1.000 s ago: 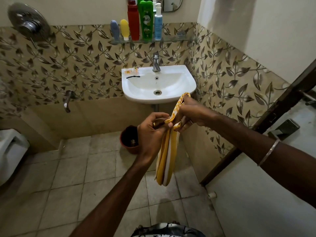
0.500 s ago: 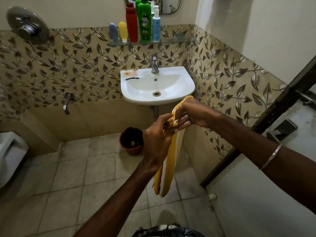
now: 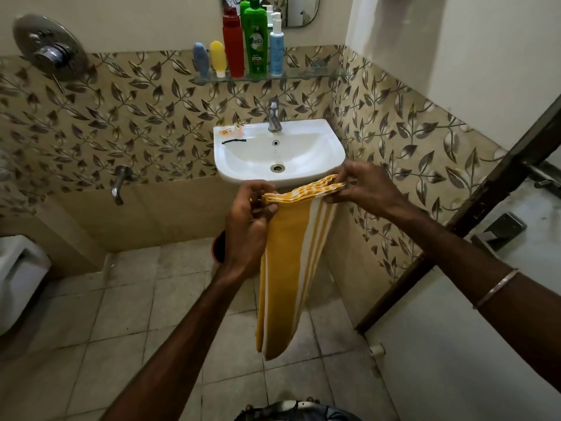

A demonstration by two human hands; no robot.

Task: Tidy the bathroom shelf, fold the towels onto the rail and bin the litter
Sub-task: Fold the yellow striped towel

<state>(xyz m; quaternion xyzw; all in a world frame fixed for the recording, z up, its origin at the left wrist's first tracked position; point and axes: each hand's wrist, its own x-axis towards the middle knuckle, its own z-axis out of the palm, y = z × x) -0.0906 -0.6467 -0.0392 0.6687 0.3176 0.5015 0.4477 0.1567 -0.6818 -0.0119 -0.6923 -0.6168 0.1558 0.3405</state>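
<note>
Left hand (image 3: 249,220): fingers and thumb pinched on the near corner of the yellow, white-striped cotton towel (image 3: 291,259), held in front of and just below the white ceramic washbasin (image 3: 331,153)

Right hand (image 3: 361,186): fingertips pinched on the far corner of the same top edge, to the basin's right front; the two hands stand apart so the edge is drawn taut and level, judged a squaring-up before the next fold

Towel: already doubled lengthwise, hanging straight down below the basin toward the tiled floor, clear of it; no rail in view, so hanging is not yet done

Dark red round bin (image 3: 219,247): on the floor under the basin's left side, mostly hidden behind the left hand

Small orange wrappers (image 3: 231,131) and thin black strip (image 3: 233,141): on the basin's left rim, likely litter not yet binned

Glass wall shelf (image 3: 312,75): above the basin, bearing five containers upright in a row at its left, judged already tidied
</note>
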